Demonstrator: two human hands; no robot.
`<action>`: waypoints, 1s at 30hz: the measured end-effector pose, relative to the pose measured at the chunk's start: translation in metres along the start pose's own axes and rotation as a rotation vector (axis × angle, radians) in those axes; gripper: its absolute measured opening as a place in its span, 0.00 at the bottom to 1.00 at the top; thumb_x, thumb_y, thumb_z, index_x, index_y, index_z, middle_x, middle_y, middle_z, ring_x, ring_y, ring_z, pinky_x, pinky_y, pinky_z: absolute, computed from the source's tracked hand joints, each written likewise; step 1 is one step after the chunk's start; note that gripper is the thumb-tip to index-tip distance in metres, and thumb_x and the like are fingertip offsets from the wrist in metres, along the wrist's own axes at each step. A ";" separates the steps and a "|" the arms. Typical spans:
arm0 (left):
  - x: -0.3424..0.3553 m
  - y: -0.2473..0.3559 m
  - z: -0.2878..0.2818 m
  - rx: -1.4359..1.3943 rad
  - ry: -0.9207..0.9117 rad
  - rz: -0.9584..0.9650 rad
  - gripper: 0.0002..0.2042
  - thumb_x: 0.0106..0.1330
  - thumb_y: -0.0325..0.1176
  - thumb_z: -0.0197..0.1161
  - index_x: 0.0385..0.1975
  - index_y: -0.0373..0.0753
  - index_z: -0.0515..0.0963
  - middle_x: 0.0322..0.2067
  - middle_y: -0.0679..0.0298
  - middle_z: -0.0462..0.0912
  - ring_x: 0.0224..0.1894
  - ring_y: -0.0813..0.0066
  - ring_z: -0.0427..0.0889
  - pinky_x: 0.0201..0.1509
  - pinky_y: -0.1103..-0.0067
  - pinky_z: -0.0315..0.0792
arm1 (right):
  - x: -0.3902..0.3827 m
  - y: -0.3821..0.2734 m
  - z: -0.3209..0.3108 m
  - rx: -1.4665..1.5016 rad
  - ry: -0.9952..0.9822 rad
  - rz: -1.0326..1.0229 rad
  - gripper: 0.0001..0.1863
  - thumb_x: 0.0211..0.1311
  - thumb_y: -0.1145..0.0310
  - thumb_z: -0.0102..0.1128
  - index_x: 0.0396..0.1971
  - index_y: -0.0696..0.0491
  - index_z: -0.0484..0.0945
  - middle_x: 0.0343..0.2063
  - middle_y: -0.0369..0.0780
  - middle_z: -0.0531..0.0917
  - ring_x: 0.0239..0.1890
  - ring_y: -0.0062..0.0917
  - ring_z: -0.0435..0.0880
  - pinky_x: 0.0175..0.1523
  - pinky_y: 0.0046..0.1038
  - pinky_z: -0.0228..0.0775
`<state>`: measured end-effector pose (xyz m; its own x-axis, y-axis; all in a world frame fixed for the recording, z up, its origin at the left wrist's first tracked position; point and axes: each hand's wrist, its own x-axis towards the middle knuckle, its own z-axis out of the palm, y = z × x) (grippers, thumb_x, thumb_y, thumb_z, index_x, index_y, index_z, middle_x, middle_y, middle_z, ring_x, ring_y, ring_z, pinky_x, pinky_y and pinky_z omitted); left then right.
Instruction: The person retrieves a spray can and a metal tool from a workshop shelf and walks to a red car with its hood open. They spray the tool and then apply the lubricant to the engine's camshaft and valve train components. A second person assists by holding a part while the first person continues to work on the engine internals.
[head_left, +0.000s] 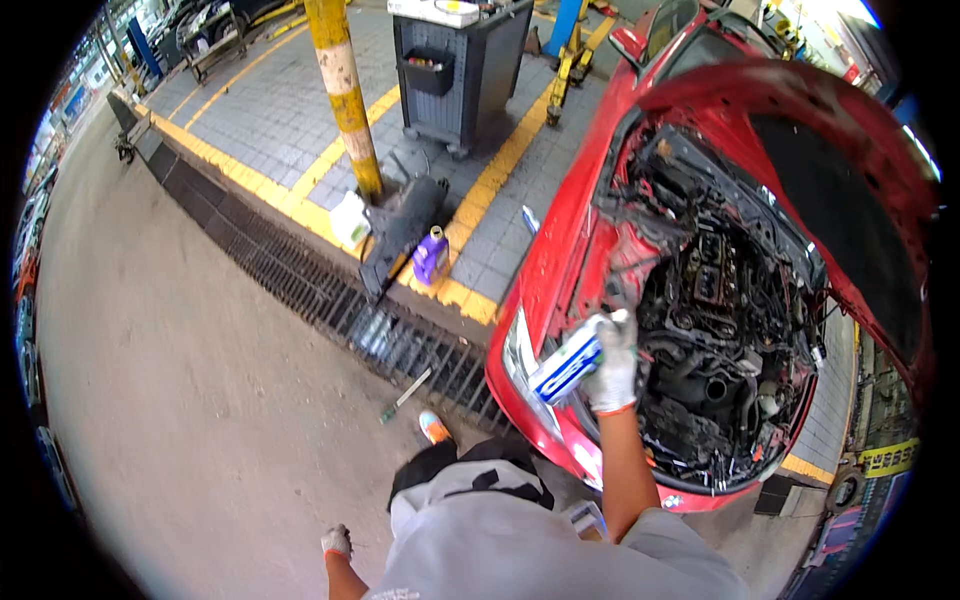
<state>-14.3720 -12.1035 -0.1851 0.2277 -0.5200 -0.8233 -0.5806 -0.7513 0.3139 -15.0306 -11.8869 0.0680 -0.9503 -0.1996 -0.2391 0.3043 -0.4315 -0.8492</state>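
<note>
My right hand (616, 368), in a white work glove with an orange cuff, is closed around a white and blue container (570, 366). It holds the container tilted over the front corner of a red car (562, 290), beside the open engine bay. Whether the container is a can or a box is hard to tell. Low on the left, away from the car, hangs my left hand (337, 541), also gloved. Its fingers look curled in, and nothing shows in them. Beneath the raised hood (850, 190), the engine (708, 270) lies exposed, with hoses and dark parts around it.
A purple bottle (431, 256), a black plastic part (405, 228) and a white jug (350, 220) stand near a yellow post (345, 90). Behind is a grey tool cart (460, 80). A floor grate (300, 265) runs past my feet, with a thin tool (408, 394) lying by it.
</note>
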 end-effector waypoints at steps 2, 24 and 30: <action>0.025 0.051 0.004 -0.037 0.013 0.067 0.11 0.66 0.37 0.62 0.29 0.34 0.78 0.18 0.63 0.74 0.14 0.72 0.68 0.15 0.72 0.61 | 0.041 0.000 0.041 0.009 0.062 -0.164 0.20 0.69 0.76 0.63 0.57 0.47 0.71 0.39 0.40 0.85 0.38 0.26 0.87 0.47 0.31 0.82; -0.031 0.369 0.114 0.396 0.057 -0.283 0.14 0.77 0.42 0.59 0.29 0.42 0.74 0.20 0.70 0.72 0.20 0.79 0.68 0.23 0.76 0.64 | 0.568 0.465 0.072 -1.240 0.124 0.337 0.50 0.46 0.57 0.81 0.68 0.62 0.67 0.48 0.48 0.87 0.51 0.37 0.87 0.57 0.31 0.78; -0.030 0.514 0.181 0.531 0.099 -0.387 0.13 0.78 0.41 0.58 0.30 0.43 0.75 0.20 0.72 0.71 0.20 0.81 0.66 0.23 0.78 0.60 | 0.682 0.636 0.050 -1.268 0.013 0.260 0.37 0.49 0.61 0.79 0.60 0.55 0.75 0.50 0.51 0.85 0.54 0.44 0.86 0.59 0.36 0.78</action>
<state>-14.8189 -12.4006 -0.0850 0.5529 -0.3071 -0.7746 -0.7433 -0.6019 -0.2919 -15.4822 -12.3415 -0.6119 -0.8759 -0.1400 -0.4618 0.2106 0.7502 -0.6268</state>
